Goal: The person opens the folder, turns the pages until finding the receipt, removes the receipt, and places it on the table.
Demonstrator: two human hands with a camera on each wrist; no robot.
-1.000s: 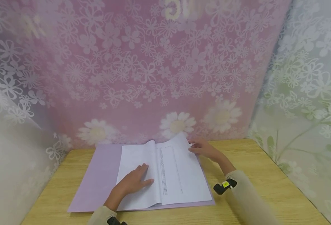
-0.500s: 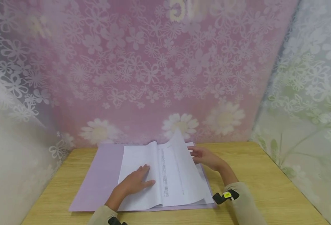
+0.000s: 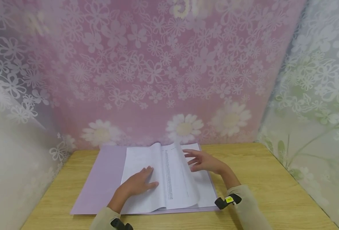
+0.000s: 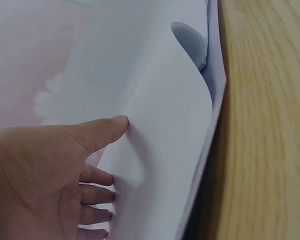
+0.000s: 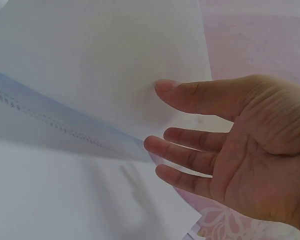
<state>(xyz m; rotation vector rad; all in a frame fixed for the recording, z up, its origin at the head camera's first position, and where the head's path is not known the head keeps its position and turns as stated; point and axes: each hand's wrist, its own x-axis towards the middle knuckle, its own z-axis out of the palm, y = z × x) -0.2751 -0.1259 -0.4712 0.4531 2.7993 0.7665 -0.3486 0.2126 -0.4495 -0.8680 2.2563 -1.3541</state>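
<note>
A purple folder (image 3: 101, 179) lies spread on the table, holding white paper sheets. My left hand (image 3: 137, 185) rests with fingers extended on the left-hand pages (image 3: 132, 156), its thumb toward the fold. One printed page (image 3: 177, 179) stands lifted and bowed on the right side, a column of small text near the fold. My right hand (image 3: 202, 160) is behind its free edge, fingers loosely extended. In the right wrist view the thumb (image 5: 170, 90) touches the raised sheet (image 5: 100, 55), the other fingers spread below it. Another white page (image 3: 208, 188) lies beneath.
The wooden table (image 3: 273, 185) runs beyond the folder on both sides. A pink flowered backdrop (image 3: 146, 95) stands behind it, with pale flowered panels at left and right. Black wrist cameras (image 3: 228, 200) sit on both sleeves.
My right hand has moved leftward, and the right-hand page has lifted and curved toward the fold, baring the page beneath. My left hand has stayed in place.
</note>
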